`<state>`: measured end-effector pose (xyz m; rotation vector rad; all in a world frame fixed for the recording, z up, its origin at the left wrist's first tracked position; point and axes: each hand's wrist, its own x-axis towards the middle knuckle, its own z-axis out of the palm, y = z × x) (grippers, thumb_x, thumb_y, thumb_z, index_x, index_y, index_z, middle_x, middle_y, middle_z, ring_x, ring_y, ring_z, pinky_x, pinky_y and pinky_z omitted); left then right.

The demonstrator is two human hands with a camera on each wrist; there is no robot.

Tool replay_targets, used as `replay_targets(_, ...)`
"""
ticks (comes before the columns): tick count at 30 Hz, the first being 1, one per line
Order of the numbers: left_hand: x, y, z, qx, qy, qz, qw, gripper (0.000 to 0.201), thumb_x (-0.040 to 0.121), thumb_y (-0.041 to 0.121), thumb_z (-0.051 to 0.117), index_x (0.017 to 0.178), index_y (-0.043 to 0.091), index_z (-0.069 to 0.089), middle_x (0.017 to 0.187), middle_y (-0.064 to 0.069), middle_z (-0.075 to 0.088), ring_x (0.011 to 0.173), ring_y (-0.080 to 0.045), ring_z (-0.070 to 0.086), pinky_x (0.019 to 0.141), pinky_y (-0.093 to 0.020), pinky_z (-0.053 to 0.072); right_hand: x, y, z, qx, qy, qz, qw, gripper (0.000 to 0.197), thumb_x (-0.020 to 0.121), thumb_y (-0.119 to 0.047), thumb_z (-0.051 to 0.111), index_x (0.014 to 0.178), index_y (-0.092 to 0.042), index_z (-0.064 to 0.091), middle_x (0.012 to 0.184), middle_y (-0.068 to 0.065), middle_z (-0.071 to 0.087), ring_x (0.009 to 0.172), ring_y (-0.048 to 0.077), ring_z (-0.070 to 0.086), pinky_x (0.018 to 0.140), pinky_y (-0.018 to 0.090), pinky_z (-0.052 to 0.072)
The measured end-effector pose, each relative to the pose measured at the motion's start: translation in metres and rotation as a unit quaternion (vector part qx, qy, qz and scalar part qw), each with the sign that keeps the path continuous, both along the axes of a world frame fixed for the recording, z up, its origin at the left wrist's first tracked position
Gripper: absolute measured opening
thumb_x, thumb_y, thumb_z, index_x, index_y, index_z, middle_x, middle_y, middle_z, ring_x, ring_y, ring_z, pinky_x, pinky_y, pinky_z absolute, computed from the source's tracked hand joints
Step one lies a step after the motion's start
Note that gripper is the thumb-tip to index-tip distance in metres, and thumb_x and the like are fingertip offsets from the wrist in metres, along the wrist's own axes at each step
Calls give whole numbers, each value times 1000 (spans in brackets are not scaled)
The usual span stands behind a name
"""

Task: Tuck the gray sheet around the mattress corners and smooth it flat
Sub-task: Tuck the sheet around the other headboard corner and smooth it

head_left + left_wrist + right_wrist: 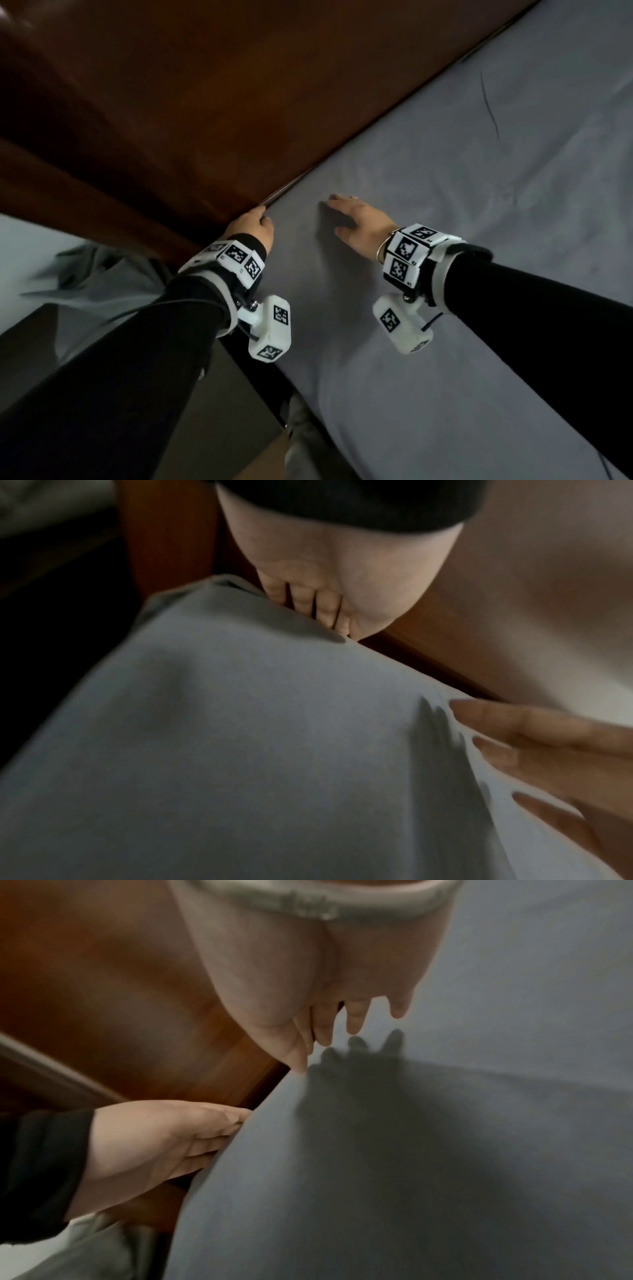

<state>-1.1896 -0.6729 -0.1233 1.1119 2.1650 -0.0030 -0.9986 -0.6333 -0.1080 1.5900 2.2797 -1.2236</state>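
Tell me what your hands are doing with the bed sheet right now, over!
Left hand fingers pushed into the gap beside the brown headboard. Right hand spread flat on the gray sheet. A few wrinkles remain; nothing in the way.

Left hand [252,226] reaches forward with straight fingers pointing down; right hand [359,221] lies flat, fingers spread.

text: none legible | wrist bands [409,251]: square code markers only

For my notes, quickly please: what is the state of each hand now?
Left hand: fingers pushed down between the sheet edge and the wooden headboard; grip cannot be told.
Right hand: open, fingers spread on the sheet.
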Motion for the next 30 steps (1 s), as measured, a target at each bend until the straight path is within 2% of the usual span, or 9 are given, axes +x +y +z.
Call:
replay_targets(6,-33,-46,2,-7,-3,31,999,46,101,21,30,146,14,33,152,-9,36,139,-28,35,113,-32,27,-60,-23,5,-1,16,46,999,55,94,-15,48,145,-28,34,156,-4,30,147,15,17,117,25,14)
replay_targets(10,-46,-69,-2,17,-38,49,998,45,100,21,33,145,14,35,151,-10,38,139,-27,36,113,-30,26,-84,-36,-6,-3,4,77,997,56,92,-16,50,145,-28,35,158,-5,23,149,17,11,122,35,11)
replay_targets(14,-58,-92,-5,95,6,125,988,33,93,13,44,121,11,62,128,-12,62,121,-31,54,102,-31,40,-94,-41,-12,16,-12,87,996,57,90,-17,51,144,-28,37,159,-3,19,149,20,8,122,40,12)
replay_targets(16,-63,-102,-8,88,10,166,982,27,91,13,47,112,9,64,118,-16,66,115,-33,58,98,-33,44,-95,-41,-12,18,-11,84,996,56,90,-16,51,143,-28,38,160,-2,19,149,21,8,122,40,11)
replay_targets(22,-56,-97,-34,90,-144,255,952,37,92,20,51,128,10,55,99,-20,73,95,-31,70,91,-38,54,-90,-41,-16,34,-10,94,995,58,90,-15,51,144,-29,36,160,-3,18,149,18,7,119,29,7)
replay_targets(24,-54,-92,-42,99,-159,281,941,37,93,20,49,129,11,54,93,-22,72,81,-26,73,79,-33,57,-89,-42,-18,40,-5,91,995,59,89,-14,52,144,-29,36,160,-3,18,149,17,8,119,28,7)
replay_targets(25,-53,-90,-45,104,-163,300,934,35,94,20,48,127,11,55,87,-20,71,63,-15,73,66,-27,56,-89,-43,-19,44,-3,90,995,60,89,-14,53,144,-30,36,159,-3,19,149,17,8,119,28,7)
replay_targets(27,-54,-88,-52,118,-178,355,910,30,93,19,50,121,11,60,65,-10,65,25,1,51,36,-11,43,-91,-44,-21,53,-2,88,995,60,88,-14,53,144,-29,37,159,-2,20,149,18,9,120,31,8)
replay_targets(30,-61,-85,-58,118,-210,425,873,16,94,15,52,99,9,65,33,5,55,19,2,46,25,-7,33,-93,-42,-23,58,-3,87,995,60,87,-14,53,143,-29,37,159,-2,21,149,18,10,121,35,10)
